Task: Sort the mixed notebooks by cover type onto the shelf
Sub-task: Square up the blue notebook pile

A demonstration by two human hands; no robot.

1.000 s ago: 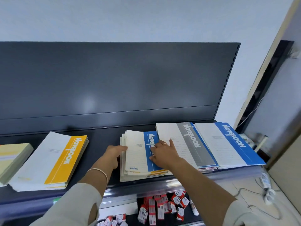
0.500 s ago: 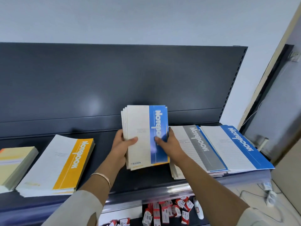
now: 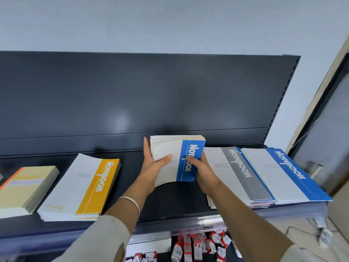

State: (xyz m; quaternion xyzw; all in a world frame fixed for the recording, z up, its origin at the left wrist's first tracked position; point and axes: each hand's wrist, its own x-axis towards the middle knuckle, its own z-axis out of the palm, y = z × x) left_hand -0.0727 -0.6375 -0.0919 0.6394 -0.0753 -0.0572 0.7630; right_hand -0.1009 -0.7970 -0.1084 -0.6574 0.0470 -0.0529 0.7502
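Gripping blue notebook stack [image 3: 167, 149] with left hand [image 3: 153, 164] and right hand [image 3: 200, 168], fingers curled round it. Yellow pile [image 3: 81, 186] sits left; right forearm [image 3: 238, 207] hides grey pile [image 3: 238, 176] corner.

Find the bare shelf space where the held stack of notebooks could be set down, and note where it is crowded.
The widest bare shelf lies under the held stack, between the yellow stack and the grey stack. A narrow strip runs between the cream stack and the yellow one. The right end is crowded: the blue stack overlaps the grey one.

Notebook stack [image 3: 170, 157]: paper, smooth glossy covers. Shelf [image 3: 113, 103]: dark painted metal, satin sheen.
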